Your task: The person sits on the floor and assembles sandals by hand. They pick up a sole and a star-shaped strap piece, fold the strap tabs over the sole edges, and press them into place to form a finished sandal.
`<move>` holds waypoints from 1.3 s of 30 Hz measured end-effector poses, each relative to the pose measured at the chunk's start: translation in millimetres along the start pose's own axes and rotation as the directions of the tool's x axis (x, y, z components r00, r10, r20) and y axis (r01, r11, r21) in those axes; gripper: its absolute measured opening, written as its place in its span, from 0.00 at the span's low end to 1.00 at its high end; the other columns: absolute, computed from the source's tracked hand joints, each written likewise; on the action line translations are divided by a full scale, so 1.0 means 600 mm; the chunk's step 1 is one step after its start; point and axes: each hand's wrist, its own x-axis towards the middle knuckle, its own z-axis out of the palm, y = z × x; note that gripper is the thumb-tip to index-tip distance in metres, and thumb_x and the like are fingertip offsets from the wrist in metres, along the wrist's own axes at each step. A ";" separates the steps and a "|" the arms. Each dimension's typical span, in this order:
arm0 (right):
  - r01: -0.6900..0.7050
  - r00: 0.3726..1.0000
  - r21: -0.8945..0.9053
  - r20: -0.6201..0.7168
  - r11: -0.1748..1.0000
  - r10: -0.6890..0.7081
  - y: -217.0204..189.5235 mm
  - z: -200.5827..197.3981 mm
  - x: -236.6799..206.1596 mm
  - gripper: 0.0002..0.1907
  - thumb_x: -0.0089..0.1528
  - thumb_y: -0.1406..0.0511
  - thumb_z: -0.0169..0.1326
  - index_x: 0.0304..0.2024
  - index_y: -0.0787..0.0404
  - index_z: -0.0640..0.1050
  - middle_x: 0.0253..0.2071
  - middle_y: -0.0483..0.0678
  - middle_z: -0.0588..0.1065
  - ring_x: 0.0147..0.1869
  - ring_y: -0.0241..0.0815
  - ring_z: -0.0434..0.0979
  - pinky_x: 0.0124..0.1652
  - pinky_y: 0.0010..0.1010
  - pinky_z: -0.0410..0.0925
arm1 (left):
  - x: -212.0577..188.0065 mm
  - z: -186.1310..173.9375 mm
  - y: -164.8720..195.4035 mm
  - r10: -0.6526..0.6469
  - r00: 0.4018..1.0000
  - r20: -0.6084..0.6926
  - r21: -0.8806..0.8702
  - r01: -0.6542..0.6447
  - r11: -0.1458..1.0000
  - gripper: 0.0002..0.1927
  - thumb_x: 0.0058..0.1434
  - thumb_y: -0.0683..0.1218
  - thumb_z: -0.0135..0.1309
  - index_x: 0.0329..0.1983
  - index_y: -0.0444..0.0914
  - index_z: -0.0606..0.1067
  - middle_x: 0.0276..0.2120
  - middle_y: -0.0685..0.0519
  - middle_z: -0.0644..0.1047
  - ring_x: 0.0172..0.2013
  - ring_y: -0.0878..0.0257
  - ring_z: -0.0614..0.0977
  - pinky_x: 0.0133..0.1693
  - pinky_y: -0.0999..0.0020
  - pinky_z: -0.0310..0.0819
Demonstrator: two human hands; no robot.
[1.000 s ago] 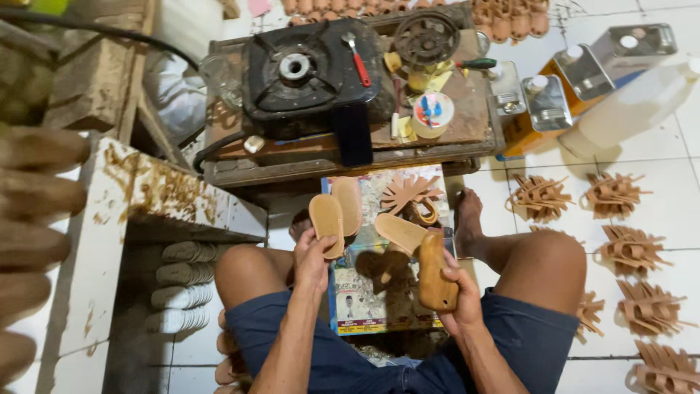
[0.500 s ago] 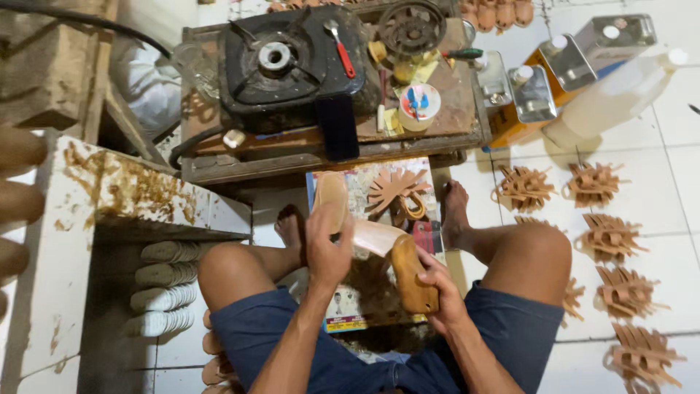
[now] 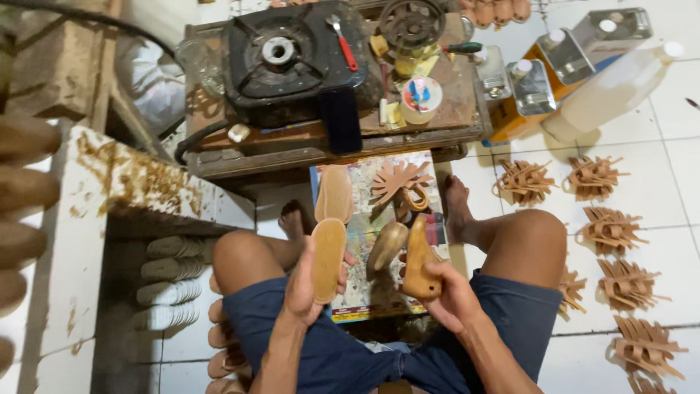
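Two hands busy | left hand [image 3: 306,288] grip holds tan insole [image 3: 329,259] | right hand [image 3: 453,299] grip holds wooden last [image 3: 418,259]

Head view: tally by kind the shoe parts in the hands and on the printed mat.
Flat tan soles: 2
Brown wooden shoe lasts: 2
Brown fanned strap bundle: 1
Total: 5

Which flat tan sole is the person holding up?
The tan sole nearer the person's body, gripped by the left hand. The other sole lies untouched on the printed paper just beyond it.
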 end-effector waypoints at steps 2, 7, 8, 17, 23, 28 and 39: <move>0.050 0.997 -0.161 -0.055 0.986 -0.060 0.001 0.023 -0.008 0.38 0.54 0.70 0.52 0.69 0.60 0.65 0.59 0.50 0.72 0.55 0.42 0.77 0.54 0.39 0.71 | 0.001 -0.009 -0.011 0.130 0.991 -0.019 -0.001 -0.130 0.991 0.28 0.78 0.57 0.45 0.63 0.27 0.71 0.40 0.45 0.78 0.33 0.63 0.79 0.32 0.68 0.74; 0.354 0.902 -0.574 0.001 0.738 -0.431 0.015 0.097 -0.040 0.32 0.59 0.71 0.59 0.67 0.68 0.71 0.59 0.57 0.77 0.57 0.42 0.79 0.56 0.33 0.71 | 0.023 0.062 -0.070 0.501 0.824 -0.266 0.475 -0.341 0.812 0.26 0.66 0.42 0.48 0.66 0.34 0.60 0.52 0.48 0.78 0.50 0.63 0.80 0.52 0.66 0.76; 0.402 0.877 -0.617 0.048 0.676 -0.478 0.018 0.110 -0.046 0.32 0.60 0.71 0.59 0.68 0.67 0.70 0.60 0.56 0.76 0.59 0.42 0.78 0.57 0.33 0.71 | 0.016 0.087 -0.081 0.455 0.858 -0.240 0.492 -0.297 0.819 0.28 0.67 0.43 0.48 0.69 0.36 0.58 0.53 0.48 0.77 0.50 0.62 0.79 0.51 0.66 0.75; 0.631 0.558 -0.776 0.461 -0.008 -0.690 0.006 0.126 -0.070 0.39 0.56 0.74 0.60 0.69 0.71 0.63 0.67 0.62 0.69 0.68 0.51 0.72 0.60 0.34 0.67 | 0.005 0.233 -0.043 0.325 0.943 -0.070 0.420 -0.267 0.867 0.62 0.50 0.43 0.72 0.75 0.39 0.39 0.61 0.38 0.68 0.57 0.53 0.77 0.54 0.58 0.79; 0.591 0.458 -0.802 0.420 -0.084 -0.784 0.022 0.082 -0.090 0.34 0.56 0.73 0.65 0.64 0.70 0.71 0.58 0.58 0.77 0.58 0.48 0.81 0.56 0.31 0.72 | -0.008 0.248 -0.023 0.245 0.966 0.089 0.362 -0.260 0.895 0.65 0.48 0.45 0.73 0.78 0.43 0.40 0.68 0.43 0.62 0.67 0.53 0.71 0.59 0.55 0.79; 0.521 0.371 -0.794 0.541 -0.313 -0.755 0.015 0.057 -0.085 0.34 0.51 0.72 0.67 0.60 0.70 0.73 0.53 0.61 0.78 0.54 0.53 0.82 0.52 0.33 0.73 | -0.006 0.249 -0.021 0.187 0.980 0.067 0.350 -0.199 0.915 0.64 0.48 0.44 0.73 0.78 0.43 0.40 0.66 0.41 0.64 0.63 0.51 0.73 0.58 0.56 0.79; 0.582 0.339 -0.713 0.650 -0.391 -0.680 0.005 0.076 -0.085 0.35 0.51 0.70 0.68 0.61 0.71 0.72 0.51 0.62 0.78 0.51 0.54 0.82 0.49 0.34 0.74 | -0.010 0.237 -0.019 0.120 0.992 -0.048 0.389 -0.092 0.917 0.61 0.43 0.41 0.71 0.74 0.44 0.44 0.59 0.39 0.67 0.56 0.49 0.77 0.51 0.52 0.80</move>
